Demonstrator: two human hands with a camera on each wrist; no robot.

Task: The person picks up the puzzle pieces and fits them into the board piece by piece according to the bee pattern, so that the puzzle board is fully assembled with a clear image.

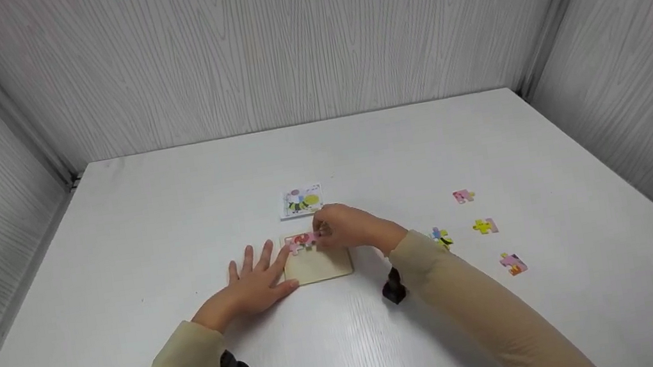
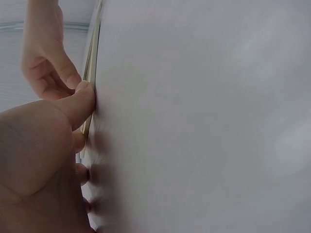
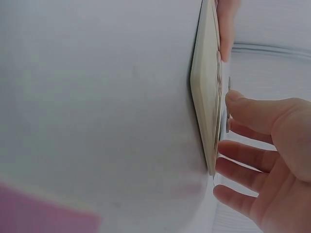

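A shallow wooden puzzle board (image 1: pixel 318 267) lies on the table before me. Pink and red puzzle pieces (image 1: pixel 297 244) sit along its far edge, at the upper left. My left hand (image 1: pixel 256 286) has its fingers spread, with the thumb and index finger touching the board's left side. Over the board's far right part, my right hand (image 1: pixel 347 227) pinches a puzzle piece (image 3: pixel 229 112) between thumb and index finger. That piece appears edge-on in the right wrist view, slightly apart from the board, its picture mostly hidden.
A picture card (image 1: pixel 303 201) with a bee lies just beyond the board. Loose pieces are scattered on the right: a pink one (image 1: pixel 463 196), a yellow one (image 1: pixel 484 226), a pink and orange one (image 1: pixel 513 263), and a bee-striped one (image 1: pixel 441 237) beside my right sleeve. Panels surround the table.
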